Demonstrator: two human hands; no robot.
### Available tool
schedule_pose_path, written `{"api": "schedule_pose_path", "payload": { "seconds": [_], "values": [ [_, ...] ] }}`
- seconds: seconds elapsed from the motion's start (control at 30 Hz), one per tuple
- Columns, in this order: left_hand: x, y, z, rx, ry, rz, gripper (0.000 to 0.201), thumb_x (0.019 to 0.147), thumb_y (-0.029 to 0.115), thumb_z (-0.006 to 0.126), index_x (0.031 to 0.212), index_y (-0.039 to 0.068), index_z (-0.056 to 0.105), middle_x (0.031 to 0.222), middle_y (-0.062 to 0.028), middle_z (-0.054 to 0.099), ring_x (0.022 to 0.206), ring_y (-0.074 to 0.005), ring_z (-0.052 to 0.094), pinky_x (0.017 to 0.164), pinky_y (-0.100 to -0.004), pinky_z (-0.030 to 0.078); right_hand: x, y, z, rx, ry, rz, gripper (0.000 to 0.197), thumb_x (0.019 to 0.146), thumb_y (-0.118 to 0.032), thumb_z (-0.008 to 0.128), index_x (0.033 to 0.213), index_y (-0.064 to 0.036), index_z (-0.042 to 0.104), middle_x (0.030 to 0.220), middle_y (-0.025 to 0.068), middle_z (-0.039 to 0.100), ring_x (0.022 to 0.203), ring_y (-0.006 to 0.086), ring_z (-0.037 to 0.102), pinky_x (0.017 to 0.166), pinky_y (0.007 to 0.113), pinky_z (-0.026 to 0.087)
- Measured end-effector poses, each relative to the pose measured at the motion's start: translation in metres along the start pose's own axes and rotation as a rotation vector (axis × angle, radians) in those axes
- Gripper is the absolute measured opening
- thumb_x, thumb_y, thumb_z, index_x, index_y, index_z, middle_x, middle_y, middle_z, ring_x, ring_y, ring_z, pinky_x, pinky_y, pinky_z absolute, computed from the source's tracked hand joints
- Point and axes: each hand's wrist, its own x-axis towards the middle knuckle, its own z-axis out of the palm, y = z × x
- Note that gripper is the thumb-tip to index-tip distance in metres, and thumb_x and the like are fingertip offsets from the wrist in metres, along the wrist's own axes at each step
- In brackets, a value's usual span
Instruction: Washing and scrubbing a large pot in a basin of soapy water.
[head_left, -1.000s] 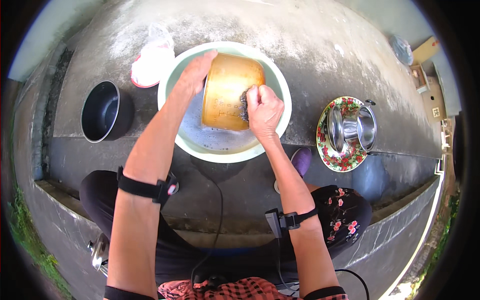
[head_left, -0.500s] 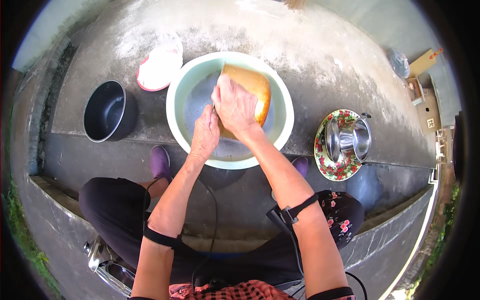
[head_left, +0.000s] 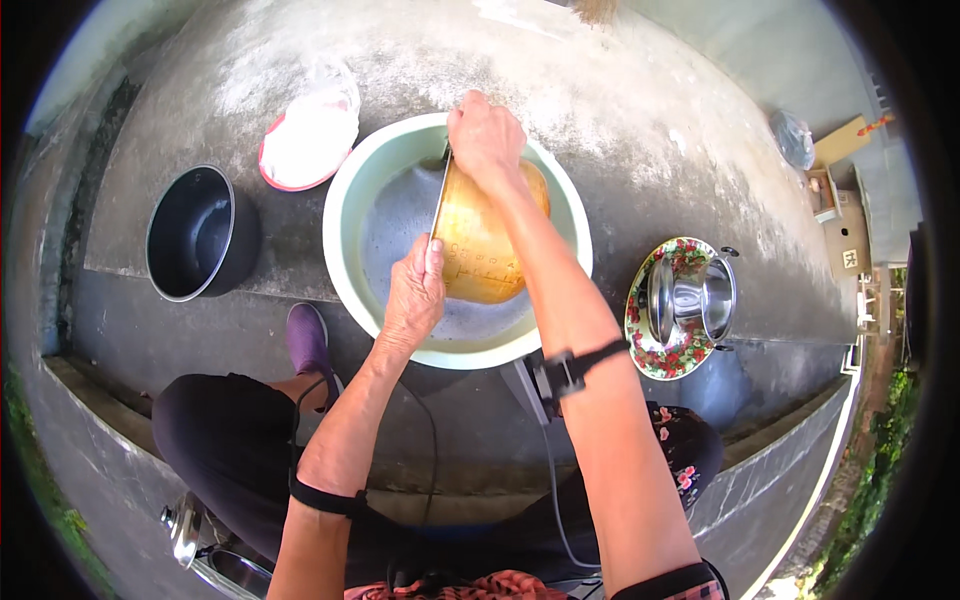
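Note:
A golden-brown pot (head_left: 485, 255) lies tilted on its side in a pale green basin (head_left: 345, 262), its rim facing left. Shallow, sudsy water (head_left: 395, 215) covers the basin's bottom. My left hand (head_left: 415, 295) is closed on the near end of the rim, thumb pointing up. At the far end, my right hand (head_left: 487, 138) is bent over the rim with its fingers curled. Whether a scrubber or cloth sits under those fingers is hidden. The pot's inside faces away from view.
A dark pot (head_left: 205, 235) stands left of the basin. Behind it is a red-rimmed dish (head_left: 310, 140) with something white. On the right, a floral tray (head_left: 648, 345) bears a shiny metal pot (head_left: 705, 298). My purple shoe (head_left: 307, 335) is near the basin; metal cookware (head_left: 185, 530) lies lower left.
My right hand has gone from the middle of the rim to its far end. The left hand has shifted slightly nearer me, and more of the pot's outside shows.

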Motion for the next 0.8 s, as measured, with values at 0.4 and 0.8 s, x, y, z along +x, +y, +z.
{"api": "schedule_pose_path", "payload": {
  "seconds": [0.4,0.8],
  "values": [
    [-0.001,0.001,-0.003,-0.025,0.001,0.011,0.035,0.097,0.031,0.037,0.082,0.000,0.043,0.059,-0.0147,0.034,0.056,-0.0195,0.032,0.056,-0.0349,0.038,0.011,-0.002,-0.013,-0.004,-0.197,0.077,0.030,0.082,-0.029,0.048,0.081,-0.0024,0.062,0.089,0.0202,0.062,0.076,0.0355,0.061,0.071,0.046,0.048],
    [0.006,-0.003,-0.004,0.005,-0.036,0.010,0.037,0.097,0.030,0.036,0.090,-0.003,0.051,0.060,-0.0156,0.046,0.055,-0.0232,0.044,0.058,-0.0370,0.041,-0.105,-0.006,-0.002,0.078,0.396,-0.282,0.021,0.081,-0.020,0.056,0.065,-0.0061,0.055,0.069,0.0122,0.057,0.058,0.0296,0.059,0.051,0.041,0.047]
  ]
}}
